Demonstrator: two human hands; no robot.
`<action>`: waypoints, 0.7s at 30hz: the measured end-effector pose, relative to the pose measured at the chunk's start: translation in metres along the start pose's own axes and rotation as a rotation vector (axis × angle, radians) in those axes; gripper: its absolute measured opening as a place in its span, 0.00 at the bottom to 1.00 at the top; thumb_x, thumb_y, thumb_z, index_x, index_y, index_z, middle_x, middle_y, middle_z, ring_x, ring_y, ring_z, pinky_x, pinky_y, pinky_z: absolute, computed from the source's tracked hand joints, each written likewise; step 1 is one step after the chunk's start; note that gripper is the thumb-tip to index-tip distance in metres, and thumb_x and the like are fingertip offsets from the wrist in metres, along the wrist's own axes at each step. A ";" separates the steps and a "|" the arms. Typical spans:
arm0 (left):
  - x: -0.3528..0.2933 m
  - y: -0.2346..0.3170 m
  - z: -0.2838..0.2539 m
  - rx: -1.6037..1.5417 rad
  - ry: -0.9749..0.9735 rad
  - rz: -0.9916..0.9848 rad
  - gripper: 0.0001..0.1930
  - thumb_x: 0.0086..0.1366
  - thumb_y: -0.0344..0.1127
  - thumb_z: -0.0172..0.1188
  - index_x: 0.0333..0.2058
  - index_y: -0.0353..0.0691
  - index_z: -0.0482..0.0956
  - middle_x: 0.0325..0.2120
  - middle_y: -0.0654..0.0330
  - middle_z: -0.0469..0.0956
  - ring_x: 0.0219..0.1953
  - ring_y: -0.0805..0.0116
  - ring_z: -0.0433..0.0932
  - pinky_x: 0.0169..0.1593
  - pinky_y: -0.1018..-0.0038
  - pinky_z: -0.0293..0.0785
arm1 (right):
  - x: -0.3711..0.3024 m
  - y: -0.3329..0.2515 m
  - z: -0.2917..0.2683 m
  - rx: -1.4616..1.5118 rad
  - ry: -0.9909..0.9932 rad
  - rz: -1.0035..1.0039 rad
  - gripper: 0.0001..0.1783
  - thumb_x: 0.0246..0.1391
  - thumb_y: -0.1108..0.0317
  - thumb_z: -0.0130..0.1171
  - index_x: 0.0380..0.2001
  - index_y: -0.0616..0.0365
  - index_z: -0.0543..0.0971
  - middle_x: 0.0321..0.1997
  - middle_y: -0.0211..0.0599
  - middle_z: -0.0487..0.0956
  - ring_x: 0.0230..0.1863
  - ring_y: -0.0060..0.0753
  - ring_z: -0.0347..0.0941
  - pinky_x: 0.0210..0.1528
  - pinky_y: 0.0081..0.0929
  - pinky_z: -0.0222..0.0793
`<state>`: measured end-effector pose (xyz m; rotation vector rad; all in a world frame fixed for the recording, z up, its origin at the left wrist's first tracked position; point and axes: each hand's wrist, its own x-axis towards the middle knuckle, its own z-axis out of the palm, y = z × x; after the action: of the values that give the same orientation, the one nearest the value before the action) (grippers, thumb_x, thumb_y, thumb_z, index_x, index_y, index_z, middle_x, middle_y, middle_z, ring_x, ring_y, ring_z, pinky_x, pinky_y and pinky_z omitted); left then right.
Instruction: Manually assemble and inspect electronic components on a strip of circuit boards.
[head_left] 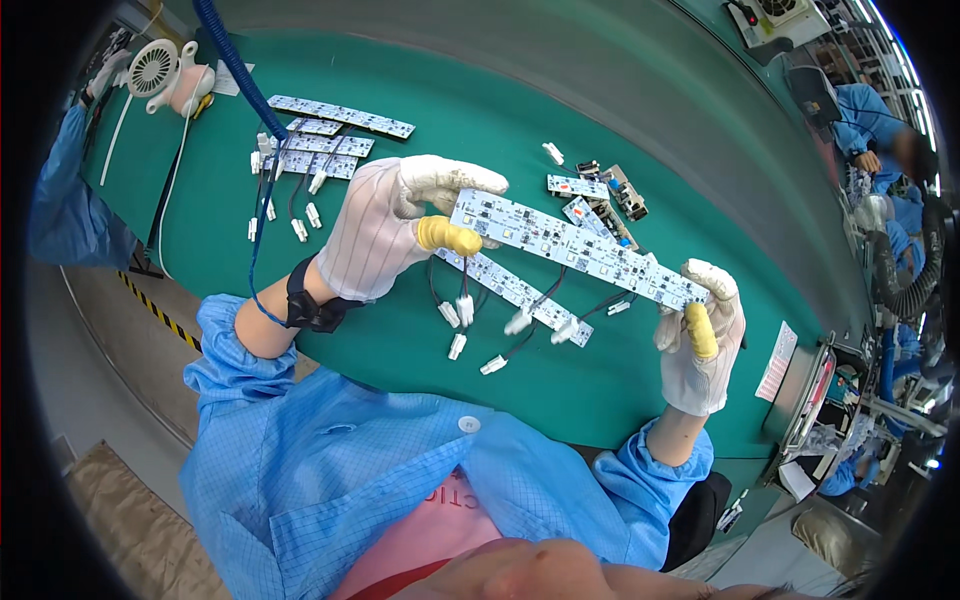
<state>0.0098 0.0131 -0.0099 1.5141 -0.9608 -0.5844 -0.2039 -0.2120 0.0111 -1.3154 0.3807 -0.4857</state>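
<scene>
The long white circuit board (575,245) is held between two gloved hands, over the green table (400,350), its right end lower in the view than its left. The left hand (375,222) is closed in a pinch on the left end of this board, with the yellow-covered thumb (450,237) against it. The right hand (708,345) pinches the right end in a similar way, its fingers partly curled.

Just below the long board in the view lies another board strip (530,298), partly covered by it. Around this strip there are dark wires with white connectors (493,365); I cannot tell to which board each wire belongs. To the upper left of the long board, a group of board strips (325,147) lies on the table. Above its right half are small boards with components (627,192) and a single white plug (553,153).
</scene>
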 end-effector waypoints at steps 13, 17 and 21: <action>-0.001 -0.001 0.004 -0.110 0.067 0.010 0.29 0.52 0.49 0.66 0.44 0.29 0.73 0.32 0.61 0.77 0.35 0.76 0.77 0.39 0.82 0.73 | -0.001 -0.001 0.000 0.044 -0.004 -0.009 0.23 0.53 0.66 0.59 0.48 0.68 0.68 0.31 0.41 0.75 0.18 0.18 0.68 0.17 0.12 0.62; -0.002 -0.001 0.001 -0.099 0.059 -0.055 0.30 0.53 0.51 0.65 0.43 0.28 0.74 0.32 0.60 0.78 0.35 0.76 0.77 0.39 0.81 0.73 | -0.001 -0.002 0.001 0.030 0.000 0.014 0.24 0.54 0.64 0.58 0.48 0.69 0.67 0.30 0.42 0.75 0.18 0.18 0.68 0.16 0.11 0.61; -0.001 0.005 -0.002 -0.049 0.034 -0.069 0.29 0.53 0.52 0.65 0.42 0.30 0.75 0.32 0.60 0.78 0.35 0.75 0.78 0.40 0.80 0.73 | 0.000 0.000 0.000 0.075 -0.035 0.020 0.24 0.55 0.64 0.58 0.48 0.70 0.67 0.29 0.41 0.75 0.17 0.18 0.68 0.16 0.10 0.61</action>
<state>0.0095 0.0152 -0.0053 1.5131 -0.8654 -0.6256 -0.2038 -0.2124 0.0114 -1.2453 0.3430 -0.4552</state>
